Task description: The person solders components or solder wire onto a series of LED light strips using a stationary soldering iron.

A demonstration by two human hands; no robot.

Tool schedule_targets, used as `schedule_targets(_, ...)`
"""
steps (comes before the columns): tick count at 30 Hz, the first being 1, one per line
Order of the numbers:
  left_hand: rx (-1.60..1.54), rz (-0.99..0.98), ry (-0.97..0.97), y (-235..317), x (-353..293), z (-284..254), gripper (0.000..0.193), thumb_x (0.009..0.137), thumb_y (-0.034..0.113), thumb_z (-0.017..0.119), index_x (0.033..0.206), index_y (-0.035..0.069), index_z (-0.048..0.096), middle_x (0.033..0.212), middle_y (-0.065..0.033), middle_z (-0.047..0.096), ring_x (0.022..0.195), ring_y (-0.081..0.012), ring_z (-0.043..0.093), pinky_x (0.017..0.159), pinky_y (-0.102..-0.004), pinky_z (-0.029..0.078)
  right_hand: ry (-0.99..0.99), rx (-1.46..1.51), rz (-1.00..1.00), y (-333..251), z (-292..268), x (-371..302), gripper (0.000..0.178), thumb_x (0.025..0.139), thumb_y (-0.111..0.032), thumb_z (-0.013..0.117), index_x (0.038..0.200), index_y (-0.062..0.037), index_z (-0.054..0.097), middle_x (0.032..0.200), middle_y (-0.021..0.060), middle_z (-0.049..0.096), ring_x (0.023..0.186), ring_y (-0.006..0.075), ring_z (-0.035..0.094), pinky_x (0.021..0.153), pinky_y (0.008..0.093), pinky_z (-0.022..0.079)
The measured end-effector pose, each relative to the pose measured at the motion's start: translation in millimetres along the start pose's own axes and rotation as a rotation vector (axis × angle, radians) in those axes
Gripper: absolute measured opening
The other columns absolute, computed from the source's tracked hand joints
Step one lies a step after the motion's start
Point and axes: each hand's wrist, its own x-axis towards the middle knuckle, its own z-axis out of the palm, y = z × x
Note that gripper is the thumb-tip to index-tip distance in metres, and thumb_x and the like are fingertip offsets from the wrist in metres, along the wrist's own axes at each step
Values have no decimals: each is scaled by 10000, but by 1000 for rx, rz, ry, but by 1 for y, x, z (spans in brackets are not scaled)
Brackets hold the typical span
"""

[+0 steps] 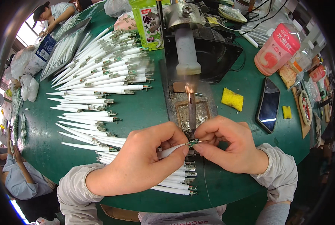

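My left hand (pixel 137 161) is closed around a white tapered stick (pixel 170 151), with a small green circuit board (pixel 192 142) showing at its end. Across from it, my right hand (pixel 233 144) pinches a thin wire by that board; a fine strand (pixel 205 176) hangs below these fingers. Directly above the board points the tip of a soldering iron (pixel 191 107), clamped upright in a stand (pixel 184 15). Rows of similar white sticks (pixel 103 90) lie to the left, their metal and board ends facing right. More of them (pixel 175 184) lie beneath my left hand.
Around the iron's tip is a grimy metal base (pixel 208 107), with a black housing (pixel 227 62) behind. To the right lie a yellow sponge (pixel 232 99), a phone (pixel 269 105) and a pink-labelled bottle (pixel 276 48). A green bag (pixel 147 28) stands behind. Other people (pixel 55 15) are at the left.
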Motion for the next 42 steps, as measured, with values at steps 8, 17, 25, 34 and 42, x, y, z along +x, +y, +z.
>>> schedule_targets(8,12,50,-1,-4,2,1,84,856,9,610,932,-18,587,834,-3,581,715,-24,492,562,-181,394,-63,-22,21,-2,0,0,205,812,-7,683,981,16,569,744,33,620,631,54,580,528,196,443)
schedule_targets(17,-125,-9,22,-3,7,-2,79,873,-10,599,943,-22,565,841,1,574,756,-31,508,663,-192,416,107,162,56,3,5,-5,136,833,-19,650,924,-6,550,662,-5,577,554,20,516,480,174,379)
schedule_targets(25,-195,32,27,-1,6,-2,88,874,-7,604,949,-19,562,854,-3,574,760,-31,509,670,-193,418,129,219,68,4,7,-3,119,847,-12,638,921,-2,545,678,1,583,580,31,539,501,180,409)
schedule_targets(34,-255,-10,30,3,5,-7,86,867,-3,617,931,-17,561,831,-3,579,756,-30,515,653,-193,419,144,237,24,8,11,-2,106,875,-20,612,922,-2,519,676,23,596,586,52,577,498,180,427)
schedule_targets(42,-4,14,41,-1,-3,-3,97,841,-19,610,926,-34,566,828,-17,588,732,-37,521,636,-202,433,74,275,95,12,5,-3,86,935,-48,523,944,-19,443,618,24,557,525,52,526,468,199,364)
